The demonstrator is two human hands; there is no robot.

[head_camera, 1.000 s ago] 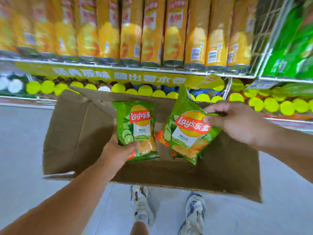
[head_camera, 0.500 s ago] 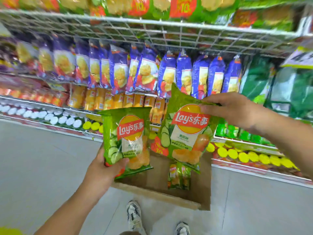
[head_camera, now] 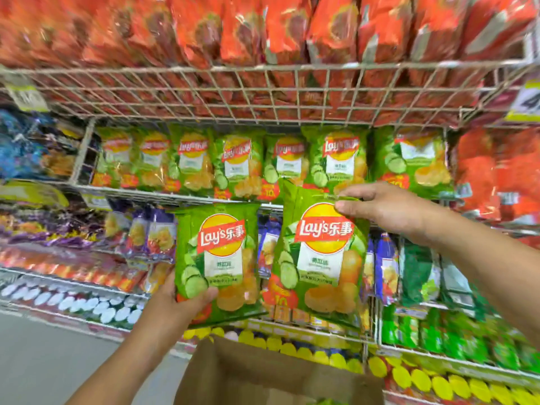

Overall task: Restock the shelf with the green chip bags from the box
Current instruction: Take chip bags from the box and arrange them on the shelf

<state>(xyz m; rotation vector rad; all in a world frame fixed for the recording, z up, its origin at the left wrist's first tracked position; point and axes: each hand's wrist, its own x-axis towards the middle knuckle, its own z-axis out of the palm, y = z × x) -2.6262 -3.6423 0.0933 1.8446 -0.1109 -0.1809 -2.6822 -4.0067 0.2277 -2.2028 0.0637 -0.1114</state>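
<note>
Facing white wire-mesh shelf (head_camera: 187,197), mid-height, already lined with row of green cucumber-flavour chip bags (head_camera: 336,159); target tier. Brown cardboard box (head_camera: 263,378) near, bottom centre, open for refills. Right green foil chip bag (head_camera: 320,258) pinched at top edge by right hand (head_camera: 388,209), hanging upright, label forward. Left green foil chip bag (head_camera: 217,258) gripped at lower corner by left hand (head_camera: 178,302), upright for front-facing insertion. Both bags near shelf, not yet placed.

Each hand, left hand (head_camera: 181,302) and right hand (head_camera: 382,209), grips a green chip bag (head_camera: 217,258).
</note>
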